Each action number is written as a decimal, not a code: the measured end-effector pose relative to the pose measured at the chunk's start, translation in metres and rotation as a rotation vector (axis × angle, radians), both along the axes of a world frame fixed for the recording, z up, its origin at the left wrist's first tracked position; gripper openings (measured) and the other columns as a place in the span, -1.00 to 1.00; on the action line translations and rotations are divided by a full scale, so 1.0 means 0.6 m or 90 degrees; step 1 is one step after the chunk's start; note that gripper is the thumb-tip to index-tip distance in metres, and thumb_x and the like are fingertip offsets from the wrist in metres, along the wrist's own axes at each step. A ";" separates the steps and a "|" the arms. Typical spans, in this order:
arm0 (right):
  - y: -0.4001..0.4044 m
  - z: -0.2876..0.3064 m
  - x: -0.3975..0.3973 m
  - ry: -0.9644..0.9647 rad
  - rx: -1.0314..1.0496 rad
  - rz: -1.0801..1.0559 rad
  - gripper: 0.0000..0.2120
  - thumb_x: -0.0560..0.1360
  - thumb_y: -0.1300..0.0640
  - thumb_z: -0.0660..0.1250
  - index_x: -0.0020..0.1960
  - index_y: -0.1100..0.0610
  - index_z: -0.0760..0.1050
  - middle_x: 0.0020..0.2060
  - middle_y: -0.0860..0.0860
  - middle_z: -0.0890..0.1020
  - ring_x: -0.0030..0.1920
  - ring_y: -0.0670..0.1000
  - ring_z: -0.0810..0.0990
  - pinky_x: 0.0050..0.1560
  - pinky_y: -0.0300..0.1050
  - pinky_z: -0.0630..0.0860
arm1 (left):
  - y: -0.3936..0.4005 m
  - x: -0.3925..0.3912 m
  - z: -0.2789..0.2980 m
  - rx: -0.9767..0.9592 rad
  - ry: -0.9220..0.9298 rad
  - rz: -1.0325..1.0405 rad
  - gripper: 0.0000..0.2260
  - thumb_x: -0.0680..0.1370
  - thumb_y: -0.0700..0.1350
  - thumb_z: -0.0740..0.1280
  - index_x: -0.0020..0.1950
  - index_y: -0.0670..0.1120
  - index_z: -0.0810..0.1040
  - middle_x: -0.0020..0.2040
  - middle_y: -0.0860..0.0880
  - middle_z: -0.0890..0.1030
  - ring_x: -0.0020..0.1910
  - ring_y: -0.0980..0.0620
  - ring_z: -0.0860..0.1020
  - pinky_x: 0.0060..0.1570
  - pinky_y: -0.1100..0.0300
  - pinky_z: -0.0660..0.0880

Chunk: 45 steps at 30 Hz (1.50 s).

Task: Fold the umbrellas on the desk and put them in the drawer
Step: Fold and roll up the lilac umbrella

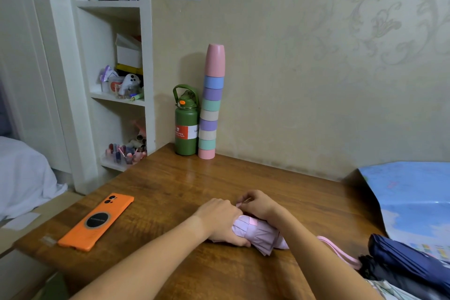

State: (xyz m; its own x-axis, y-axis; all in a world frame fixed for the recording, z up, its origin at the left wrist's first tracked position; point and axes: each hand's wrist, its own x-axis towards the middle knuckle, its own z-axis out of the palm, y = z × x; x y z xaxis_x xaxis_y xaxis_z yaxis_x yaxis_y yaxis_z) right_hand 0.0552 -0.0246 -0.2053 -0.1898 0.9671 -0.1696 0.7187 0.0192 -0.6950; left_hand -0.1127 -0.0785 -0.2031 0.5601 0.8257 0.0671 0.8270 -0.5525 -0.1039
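Now the left hand (222, 220) grips the rolled pink umbrella (259, 234) at mid-desk (170, 177) while the right hand (258, 204) pinches its strap; best keep the roll tight, pull the strap snug round, then fasten

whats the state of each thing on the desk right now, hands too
pink umbrella: folded, lying on the desk, strap not yet fastened
left hand: grips the pink umbrella
right hand: pinches the umbrella's strap
navy umbrella: collapsed, lying at the right edge
blue umbrella: open
green bottle: upright, lid closed
stack of cups: upright, cups upside down
orange phone: face down
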 end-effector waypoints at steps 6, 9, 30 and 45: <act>-0.006 0.000 -0.006 -0.035 0.019 -0.024 -0.98 0.49 0.17 0.41 -0.10 0.07 0.61 -0.08 -0.01 0.71 -0.03 0.00 0.67 0.09 -0.08 0.63 | -0.003 -0.001 0.000 -0.001 -0.002 -0.001 -0.40 0.41 0.52 0.27 0.00 -0.02 0.54 -0.06 -0.02 0.66 -0.11 -0.10 0.60 -0.14 0.03 0.45; -0.005 0.000 -0.005 -0.014 0.006 -0.040 -0.82 0.45 0.04 0.51 -0.02 0.07 0.58 -0.07 0.01 0.70 -0.04 0.01 0.67 0.05 -0.05 0.64 | -0.005 0.000 0.001 0.008 0.001 -0.009 -0.40 0.41 0.53 0.27 -0.05 -0.01 0.53 -0.08 -0.03 0.66 -0.12 -0.10 0.60 -0.16 0.04 0.44; -0.002 -0.005 0.004 0.041 0.026 -0.074 -0.78 0.48 0.16 0.51 0.00 0.10 0.48 -0.15 0.00 0.66 -0.22 -0.05 0.62 -0.26 -0.18 0.53 | -0.009 -0.004 -0.004 0.021 -0.034 0.007 -0.45 0.40 0.50 0.31 -0.05 0.01 0.55 -0.11 -0.02 0.66 -0.13 -0.10 0.61 -0.11 0.03 0.49; -0.085 0.015 0.078 0.273 0.068 0.079 -0.91 0.51 0.16 0.52 -0.06 0.19 0.74 -0.10 0.12 0.76 -0.11 0.00 0.68 0.00 -0.08 0.63 | -0.003 0.001 0.012 -0.063 -0.002 0.012 -0.42 0.38 0.59 0.21 -0.15 0.06 0.45 -0.20 0.07 0.56 -0.21 0.00 0.54 -0.18 0.07 0.43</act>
